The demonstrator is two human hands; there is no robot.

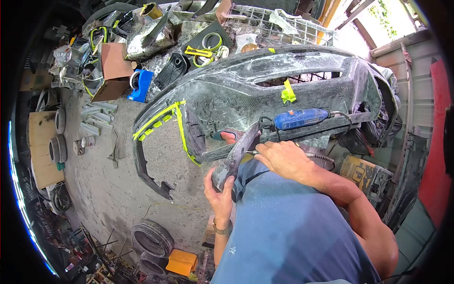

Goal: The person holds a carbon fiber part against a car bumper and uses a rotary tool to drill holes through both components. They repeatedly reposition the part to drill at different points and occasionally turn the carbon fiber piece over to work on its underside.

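My left hand (220, 195) grips the lower end of a dark, dusty curved plastic piece (232, 160), its fingers wrapped around the rounded end. In my right hand (284, 160) is the handpiece (255, 152) of a rotary tool, closed in the fingers with its metal tip at the edge of the plastic piece. A flexible shaft (316, 155) trails out behind that hand. The blue rotary tool body (301, 119) rests on a big grey car bumper (227, 104) just beyond both hands. Yellow-green tape (179, 124) lines an opening at the bumper's left end.
A cluttered bench behind the bumper carries tape rolls (211, 41), a blue tape dispenser (140, 86) and a cardboard box (116, 71). Tyres (152, 239) and an orange object (181, 262) lie on the concrete floor (104, 175). Black bags (355, 141) sit at right.
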